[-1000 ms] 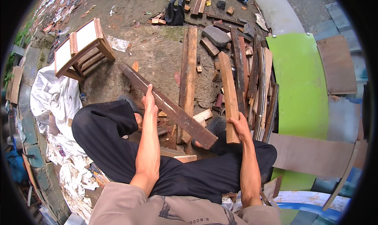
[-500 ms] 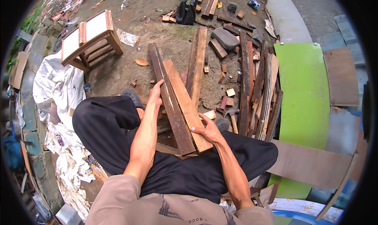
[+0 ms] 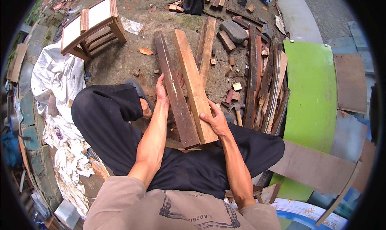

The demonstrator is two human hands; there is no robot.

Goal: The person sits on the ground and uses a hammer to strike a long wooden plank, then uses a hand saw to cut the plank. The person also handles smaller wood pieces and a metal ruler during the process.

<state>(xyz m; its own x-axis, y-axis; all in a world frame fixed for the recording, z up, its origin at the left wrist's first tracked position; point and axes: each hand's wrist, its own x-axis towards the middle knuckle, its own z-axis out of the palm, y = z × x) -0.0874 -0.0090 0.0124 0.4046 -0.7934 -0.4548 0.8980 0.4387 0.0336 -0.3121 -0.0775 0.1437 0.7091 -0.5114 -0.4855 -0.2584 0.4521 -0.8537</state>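
My left hand (image 3: 163, 89) is closed around a dark brown wooden plank (image 3: 175, 93) with pale streaks on its face; some of its fingers show behind the wood on the far side. My right hand (image 3: 215, 119) grips a lighter, tan wooden plank (image 3: 192, 85) near its lower end, thumb on top and the other fingers round the right edge. Both planks slant upward and away from my lap, side by side. Their lower ends meet or nearly meet, while a gap opens between the upper ends.
More long boards (image 3: 207, 49) lie beyond the planks. A stack of weathered timber (image 3: 251, 81), a hammer (image 3: 238, 113) and a grey stone block (image 3: 234, 31) are on the right, beside a green panel (image 3: 309, 93). A wooden stool (image 3: 96, 26) and white cloth (image 3: 56, 77) are at left.
Both planks have shifted a little up and away from me. The tan one has turned, so more of its edge shows, and the gap between the two has widened.
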